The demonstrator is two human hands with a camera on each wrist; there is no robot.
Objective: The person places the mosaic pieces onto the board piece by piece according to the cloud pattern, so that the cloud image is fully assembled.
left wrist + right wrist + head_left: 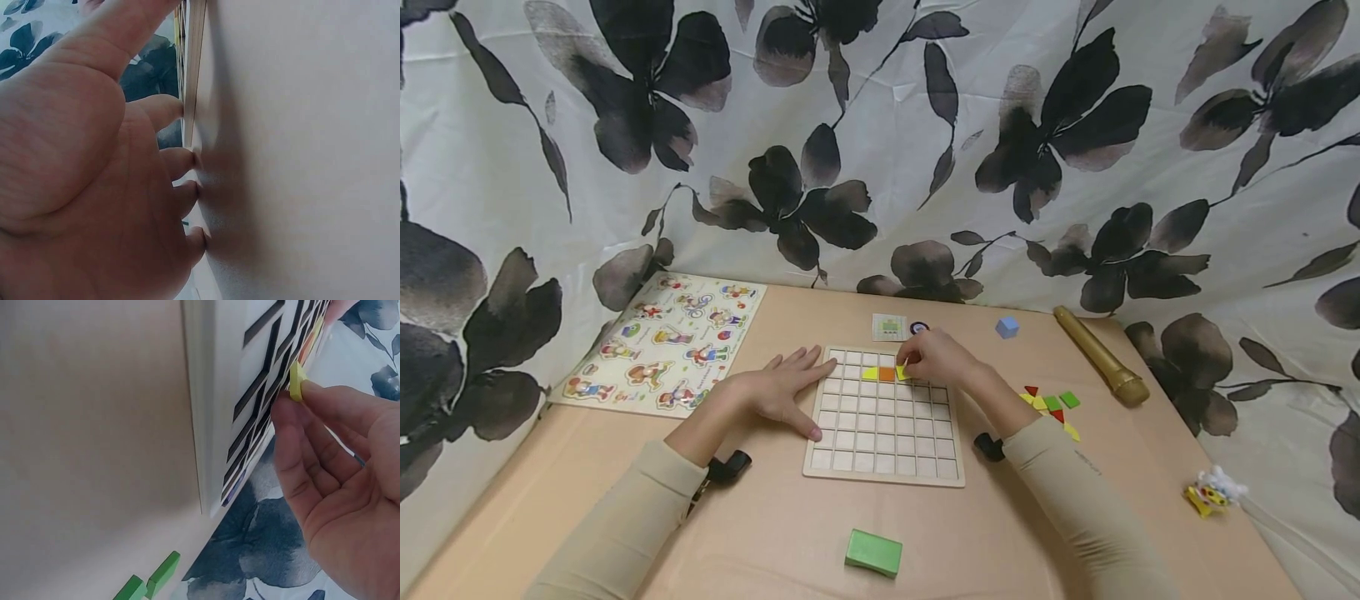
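A white grid board (865,442) with a pale wooden frame lies in the middle of the table. My left hand (781,390) rests with spread fingers along its left edge, thumb and index fingertip at the frame. My right hand (942,358) pinches a small yellow tile (295,381) between thumb and finger, tilted over an upper row of the grid. In that row sit an orange tile (887,374) and, left of it, another yellow tile (870,373). Part of the board's upper right is hidden behind the right hand.
Right of the board lie several loose red, yellow and green tiles (1051,402). Behind it are a small pattern card (889,327) and a dark round piece (918,328). A blue block (1007,327), gold microphone (1101,357), small toy (1213,492), green block (873,552) and sticker sheet (670,346) surround it.
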